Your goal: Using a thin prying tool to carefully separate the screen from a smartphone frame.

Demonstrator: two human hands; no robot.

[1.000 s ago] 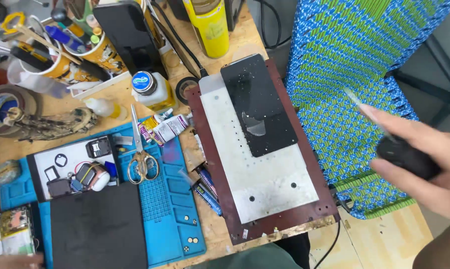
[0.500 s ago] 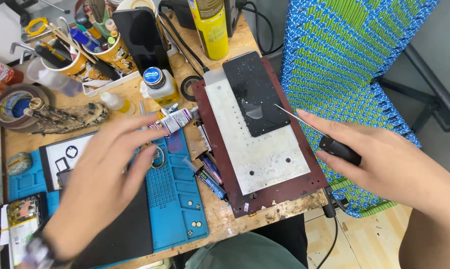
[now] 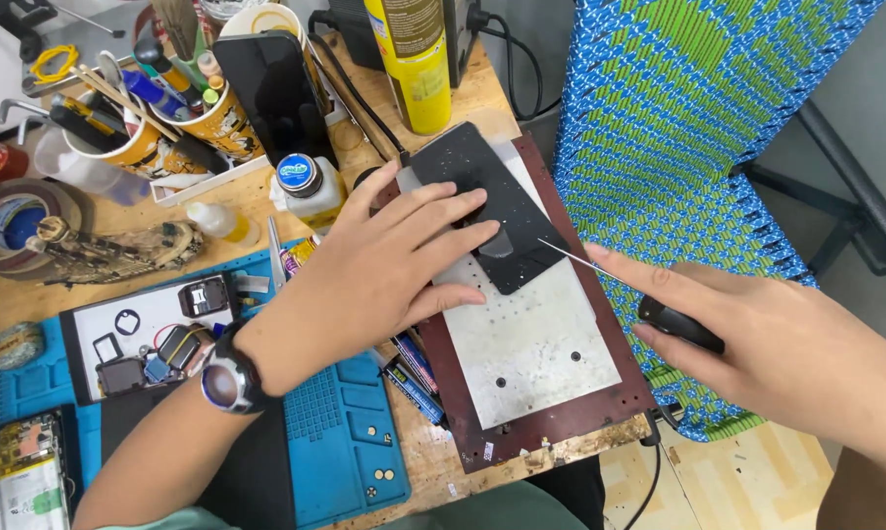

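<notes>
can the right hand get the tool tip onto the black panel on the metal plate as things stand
Probably yes: the right hand holds the thin tool with its tip beside the black panel; the left hand covers only the panel's left part.

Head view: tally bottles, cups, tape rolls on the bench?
Bottles: 3 (yellow spray can, white-capped bottle, small dropper bottle)
Cups holding tools: 2 (first, second)
Tape rolls: 1
Total: 6

single head cam, looking steeply down from close above the workbench (image 3: 443,461), both hands in frame, chair (image 3: 698,128) at right
</notes>
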